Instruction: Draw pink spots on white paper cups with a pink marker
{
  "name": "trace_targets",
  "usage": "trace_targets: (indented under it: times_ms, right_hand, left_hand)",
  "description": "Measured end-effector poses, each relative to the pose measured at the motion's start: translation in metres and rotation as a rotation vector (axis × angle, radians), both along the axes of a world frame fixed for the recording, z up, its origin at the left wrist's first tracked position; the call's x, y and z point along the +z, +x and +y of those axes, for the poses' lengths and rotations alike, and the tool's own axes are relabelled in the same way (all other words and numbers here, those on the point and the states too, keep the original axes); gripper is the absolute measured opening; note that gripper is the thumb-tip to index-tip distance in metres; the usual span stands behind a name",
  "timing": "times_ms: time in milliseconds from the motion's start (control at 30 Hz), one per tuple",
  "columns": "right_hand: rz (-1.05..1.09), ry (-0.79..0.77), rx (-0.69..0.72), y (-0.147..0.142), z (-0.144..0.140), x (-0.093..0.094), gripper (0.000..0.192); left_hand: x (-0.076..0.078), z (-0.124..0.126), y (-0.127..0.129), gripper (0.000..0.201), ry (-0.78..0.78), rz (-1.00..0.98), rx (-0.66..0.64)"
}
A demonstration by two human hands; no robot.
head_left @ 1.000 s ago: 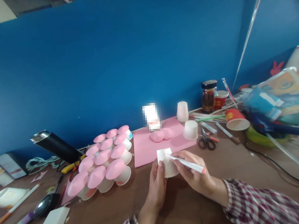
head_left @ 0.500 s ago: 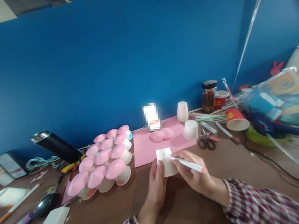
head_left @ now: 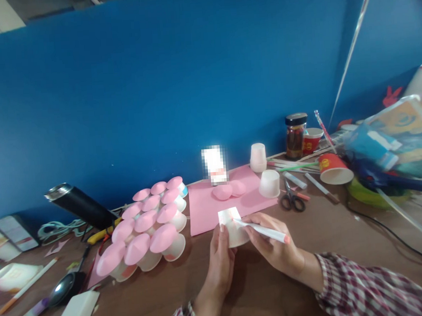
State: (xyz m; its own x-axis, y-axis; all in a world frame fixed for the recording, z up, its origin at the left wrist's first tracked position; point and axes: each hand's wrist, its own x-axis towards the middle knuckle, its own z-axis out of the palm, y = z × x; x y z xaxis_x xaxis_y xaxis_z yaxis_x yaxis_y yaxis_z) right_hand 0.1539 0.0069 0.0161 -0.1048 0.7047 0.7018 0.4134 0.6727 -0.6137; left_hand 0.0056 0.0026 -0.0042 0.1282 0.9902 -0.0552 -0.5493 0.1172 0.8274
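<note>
My left hand (head_left: 221, 255) grips a white paper cup (head_left: 237, 235) low over the desk, its fingers wrapped round the left side. A white square piece (head_left: 226, 216) shows at the cup's upper part; whether it is stuck on or cut from the cup I cannot tell. In my right hand (head_left: 275, 247) is a white marker (head_left: 267, 232) with an orange-red end, its tip touching the cup near the square. Just beyond lies a sheet of pink paper (head_left: 203, 215) bearing two pink paper cones (head_left: 222, 192).
Several cups with pink cone tops (head_left: 137, 248) stand in rows at left. Upturned white cups (head_left: 269, 184), black scissors (head_left: 292, 201), pens (head_left: 320, 187) and a red paper cup (head_left: 335, 169) lie to the right. A black tumbler (head_left: 81, 206) leans at left. A blue wall (head_left: 191, 73) rises behind.
The cup in my left hand has tilted and shifted slightly up and left. The marker stays in my right hand with its tip at the cup.
</note>
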Motion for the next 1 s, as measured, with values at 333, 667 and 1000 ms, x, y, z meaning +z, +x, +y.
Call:
trace_targets:
  times_ms: [333, 667, 1000]
  right_hand:
    - [0.088, -0.095, -0.023, -0.0027, -0.0001, -0.0051, 0.009]
    - [-0.021, 0.094, 0.068, -0.003, -0.0024, 0.0003, 0.018]
    - [-0.032, 0.066, 0.051, -0.0013, -0.0019, -0.0002, 0.018]
  left_hand:
    - [-0.0031, 0.0026, -0.0016, 0.041, -0.068, -0.105, 0.009]
    - [-0.0023, 0.0027, -0.0025, 0.034, -0.032, -0.119, -0.015]
    - [-0.0025, 0.0022, -0.0013, 0.029, -0.023, -0.062, 0.013]
